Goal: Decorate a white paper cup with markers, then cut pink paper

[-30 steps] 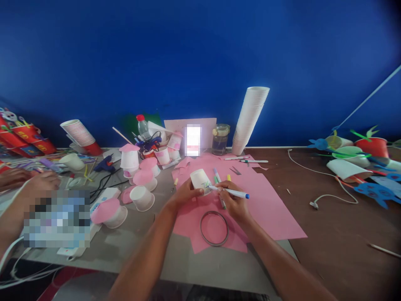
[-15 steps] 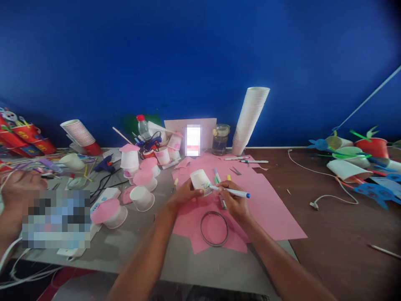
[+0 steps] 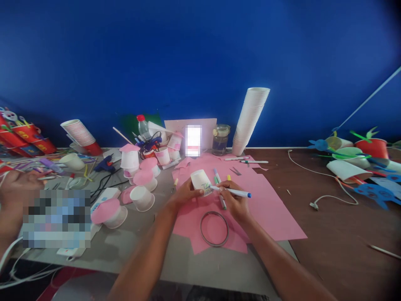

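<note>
My left hand grips a white paper cup, tilted, with green and dark marks drawn on its side. A white marker with a blue end is pinched in my right hand, its tip at the cup's drawn side. Both hands are above overlapping sheets of pink paper. A thin metal ring lies on the paper just below the hands. Beside the right hand are a green-capped marker and a yellow marker end.
Pink-topped paper cups stand on the left near a power strip and a glue gun. A tall leaning stack of cups and a jar stand behind. Another person's hand is at far left. A white cable lies right.
My hands, the cup and the marker stay almost in place, the marker tip still at the cup. The other person's hand at far left has shifted slightly.
</note>
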{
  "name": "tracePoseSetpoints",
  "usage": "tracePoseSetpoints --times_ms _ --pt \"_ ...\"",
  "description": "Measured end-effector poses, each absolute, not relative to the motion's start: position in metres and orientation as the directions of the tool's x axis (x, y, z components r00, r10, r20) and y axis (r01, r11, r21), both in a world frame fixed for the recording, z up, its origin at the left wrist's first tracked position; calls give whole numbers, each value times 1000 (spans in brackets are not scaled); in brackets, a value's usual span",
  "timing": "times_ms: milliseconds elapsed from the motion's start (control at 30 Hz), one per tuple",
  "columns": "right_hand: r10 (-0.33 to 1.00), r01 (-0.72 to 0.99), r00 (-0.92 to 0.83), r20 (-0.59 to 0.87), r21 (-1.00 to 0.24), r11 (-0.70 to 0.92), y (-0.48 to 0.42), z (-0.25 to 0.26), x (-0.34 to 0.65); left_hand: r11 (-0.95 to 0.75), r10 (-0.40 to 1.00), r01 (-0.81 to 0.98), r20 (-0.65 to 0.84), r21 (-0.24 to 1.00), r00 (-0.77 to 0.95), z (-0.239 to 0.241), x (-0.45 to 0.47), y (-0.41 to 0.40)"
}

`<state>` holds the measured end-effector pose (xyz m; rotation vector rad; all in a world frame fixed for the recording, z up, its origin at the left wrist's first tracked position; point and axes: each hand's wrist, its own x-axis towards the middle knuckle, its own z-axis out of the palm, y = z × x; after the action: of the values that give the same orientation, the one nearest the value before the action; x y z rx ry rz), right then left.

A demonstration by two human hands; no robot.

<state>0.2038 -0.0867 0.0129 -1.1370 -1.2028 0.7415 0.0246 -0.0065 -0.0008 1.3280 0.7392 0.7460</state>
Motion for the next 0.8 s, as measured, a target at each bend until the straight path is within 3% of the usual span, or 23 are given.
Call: tracePoseSetpoints --times_ms 800 --pt "922 105 209 325 -945 309 -87 13 203 37 812 -25 -15 999 584 -3 24 -4"
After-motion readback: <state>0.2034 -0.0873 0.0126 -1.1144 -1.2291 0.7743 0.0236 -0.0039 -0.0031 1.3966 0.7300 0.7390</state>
